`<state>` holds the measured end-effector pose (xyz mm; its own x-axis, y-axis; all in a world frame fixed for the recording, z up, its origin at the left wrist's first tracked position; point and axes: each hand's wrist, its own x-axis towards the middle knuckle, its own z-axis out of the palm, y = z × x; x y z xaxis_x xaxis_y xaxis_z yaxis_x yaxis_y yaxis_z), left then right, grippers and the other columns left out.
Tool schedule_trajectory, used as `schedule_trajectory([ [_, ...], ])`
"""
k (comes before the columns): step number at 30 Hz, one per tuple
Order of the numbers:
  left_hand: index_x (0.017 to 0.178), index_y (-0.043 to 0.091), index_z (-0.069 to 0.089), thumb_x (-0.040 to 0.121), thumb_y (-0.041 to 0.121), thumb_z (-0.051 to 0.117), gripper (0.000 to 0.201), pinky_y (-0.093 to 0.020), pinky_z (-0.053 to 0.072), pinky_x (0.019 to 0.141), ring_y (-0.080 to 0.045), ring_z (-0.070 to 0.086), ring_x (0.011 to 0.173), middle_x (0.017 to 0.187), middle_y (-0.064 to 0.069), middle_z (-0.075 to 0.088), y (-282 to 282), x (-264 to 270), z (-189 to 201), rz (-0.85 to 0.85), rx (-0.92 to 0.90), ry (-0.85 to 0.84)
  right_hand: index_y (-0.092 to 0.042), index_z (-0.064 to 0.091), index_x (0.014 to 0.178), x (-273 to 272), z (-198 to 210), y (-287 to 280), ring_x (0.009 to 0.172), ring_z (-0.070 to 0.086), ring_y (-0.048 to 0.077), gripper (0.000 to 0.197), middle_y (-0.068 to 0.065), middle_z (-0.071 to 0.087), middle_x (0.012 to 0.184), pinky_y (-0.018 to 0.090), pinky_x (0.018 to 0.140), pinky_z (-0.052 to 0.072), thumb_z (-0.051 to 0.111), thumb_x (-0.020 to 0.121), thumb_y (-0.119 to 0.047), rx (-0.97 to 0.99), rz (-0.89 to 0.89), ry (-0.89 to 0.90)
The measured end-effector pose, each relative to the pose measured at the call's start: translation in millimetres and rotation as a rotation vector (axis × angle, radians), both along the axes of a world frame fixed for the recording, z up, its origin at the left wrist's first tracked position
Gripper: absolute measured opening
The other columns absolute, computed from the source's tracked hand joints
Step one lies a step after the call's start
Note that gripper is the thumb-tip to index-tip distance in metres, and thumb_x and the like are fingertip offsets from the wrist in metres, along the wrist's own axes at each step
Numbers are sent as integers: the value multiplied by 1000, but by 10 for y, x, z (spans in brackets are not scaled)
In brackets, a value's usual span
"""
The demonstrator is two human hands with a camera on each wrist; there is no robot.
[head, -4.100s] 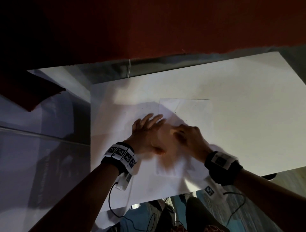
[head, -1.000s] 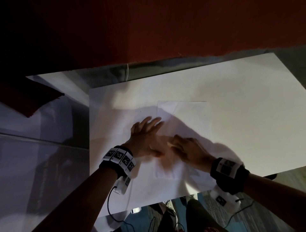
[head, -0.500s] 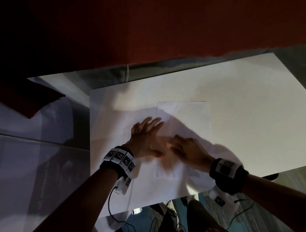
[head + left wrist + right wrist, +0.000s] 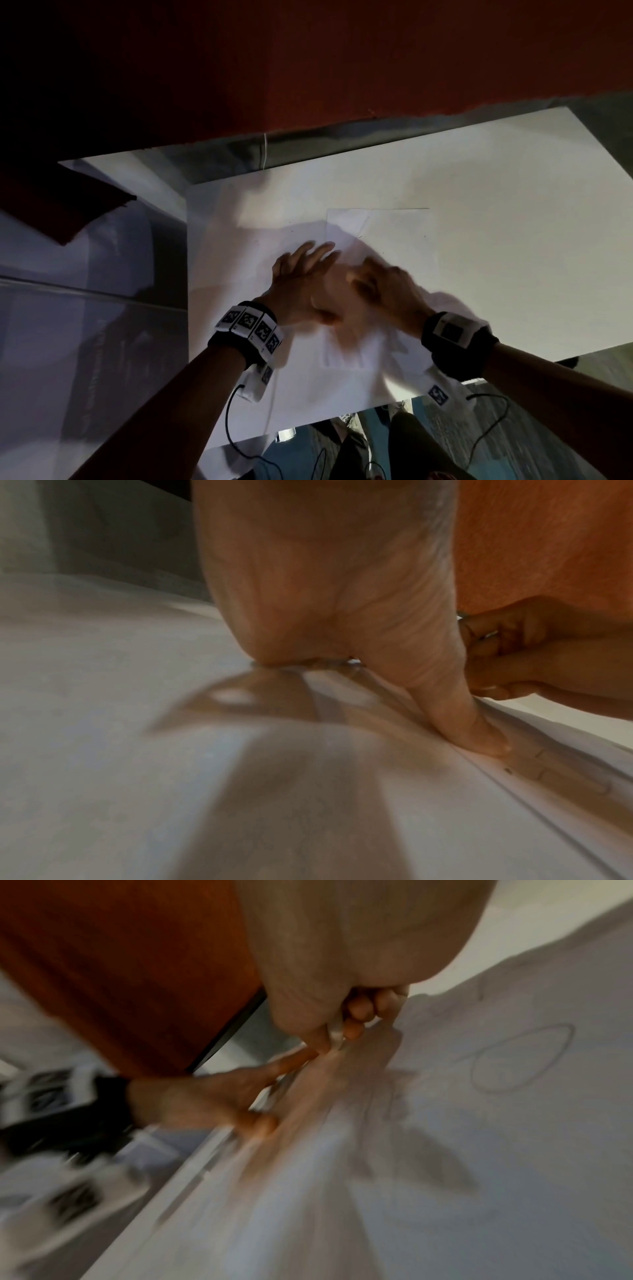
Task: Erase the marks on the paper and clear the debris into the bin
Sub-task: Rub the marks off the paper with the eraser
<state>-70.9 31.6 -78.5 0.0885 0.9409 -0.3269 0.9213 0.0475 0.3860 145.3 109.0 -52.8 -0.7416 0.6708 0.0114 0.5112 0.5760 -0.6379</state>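
Paper (image 4: 378,240) lies flat on the white bench (image 4: 513,205), under both hands, the left hand (image 4: 301,284) flat with straight fingers pinning its left edge, the right hand (image 4: 387,287) beside it pinching a small eraser (image 4: 337,1037) against the pencil marks (image 4: 520,1060).

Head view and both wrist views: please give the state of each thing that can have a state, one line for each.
paper: lies flat on the white board, pencil marks not fully erased.
pencil loop: drawn on the paper, not erased.
left hand: fingers straight, presses the paper flat.
right hand: fingers curled, pinches a small pale eraser against the paper.
white board: lies flat under the paper.
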Motion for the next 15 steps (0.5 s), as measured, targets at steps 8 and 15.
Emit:
schedule_trajectory([
  [8, 162, 41, 1, 65, 77, 77, 128, -44, -4, 123, -10, -23, 153, 167, 24, -16, 2, 16, 0, 3, 1, 25, -24, 54, 101, -93, -89, -51, 67, 64, 26, 9, 3, 68, 85, 38, 61, 51, 59, 94, -27, 43, 110, -5],
  [15, 161, 43, -1, 63, 78, 76, 129, -49, -2, 124, -10, -23, 154, 166, 26, -18, -2, 5, -10, 7, -7, 3, -18, 57, 103, -103, -92, 119, 71, 63, 27, 12, 3, 65, 87, 34, 61, 46, 58, 94, -25, 63, 12, -43],
])
